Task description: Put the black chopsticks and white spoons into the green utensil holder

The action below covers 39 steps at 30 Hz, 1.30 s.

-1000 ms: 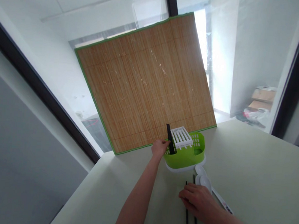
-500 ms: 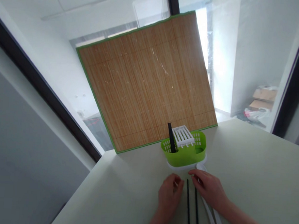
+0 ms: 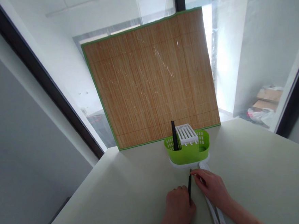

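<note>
Two black chopsticks [image 3: 189, 188] lie close together on the pale table, pointing toward the basket. My left hand [image 3: 180, 208] is wrapped round their middle part. My right hand [image 3: 211, 186] has its thumb and fingers pinched at the far tips of the chopsticks. Two white spoons [image 3: 212, 212] with printed handles lie beneath and beside my right hand. Behind the hands stands a green basket [image 3: 187, 158] on a white base. It holds black sticks [image 3: 174, 136] on its left side and a white slotted rack [image 3: 187, 134] on top.
A bamboo mat [image 3: 151, 81] with green edging stands upright behind the basket, against a glass pane. The pale table [image 3: 258, 167] extends to both sides. Beyond the glass are cardboard boxes [image 3: 268, 96] and a plastic bag.
The two chopsticks, apart before, are now side by side. My left hand has moved right and nearer to me and closed round them. The view has shifted slightly.
</note>
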Each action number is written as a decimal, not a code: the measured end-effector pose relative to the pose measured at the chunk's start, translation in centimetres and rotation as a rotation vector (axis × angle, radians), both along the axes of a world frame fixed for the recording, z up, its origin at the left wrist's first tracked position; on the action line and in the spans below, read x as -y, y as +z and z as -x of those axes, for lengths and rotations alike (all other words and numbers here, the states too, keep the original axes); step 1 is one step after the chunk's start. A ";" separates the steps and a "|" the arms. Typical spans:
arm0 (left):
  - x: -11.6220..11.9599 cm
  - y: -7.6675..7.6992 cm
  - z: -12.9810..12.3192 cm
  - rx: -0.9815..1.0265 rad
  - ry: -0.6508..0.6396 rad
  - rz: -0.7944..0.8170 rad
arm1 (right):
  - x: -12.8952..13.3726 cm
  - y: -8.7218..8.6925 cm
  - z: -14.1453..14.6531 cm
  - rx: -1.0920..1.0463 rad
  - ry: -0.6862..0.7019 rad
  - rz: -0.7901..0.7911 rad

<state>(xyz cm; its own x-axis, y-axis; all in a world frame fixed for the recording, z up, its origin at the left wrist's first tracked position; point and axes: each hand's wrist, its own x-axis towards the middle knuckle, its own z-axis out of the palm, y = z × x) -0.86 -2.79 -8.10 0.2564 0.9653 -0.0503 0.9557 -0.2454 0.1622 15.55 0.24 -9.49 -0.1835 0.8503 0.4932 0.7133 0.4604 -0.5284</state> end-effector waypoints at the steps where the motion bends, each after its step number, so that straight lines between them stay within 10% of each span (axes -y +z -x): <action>1: -0.1 0.1 0.2 0.001 0.019 -0.002 | 0.0 0.0 0.0 0.006 0.004 -0.001; 9: -0.9 0.9 2.2 0.105 0.069 0.023 | 0.1 0.0 0.0 0.021 0.012 0.005; 20: -2.5 1.4 4.4 0.909 0.022 0.396 | 0.4 0.4 0.4 -0.232 0.022 0.070; 30: -2.5 2.9 3.0 1.341 0.079 0.138 | 1.6 0.9 2.0 -0.263 0.368 0.341; 39: -0.8 2.2 1.7 1.317 0.086 -0.152 | 2.6 0.0 3.0 -0.084 0.349 0.174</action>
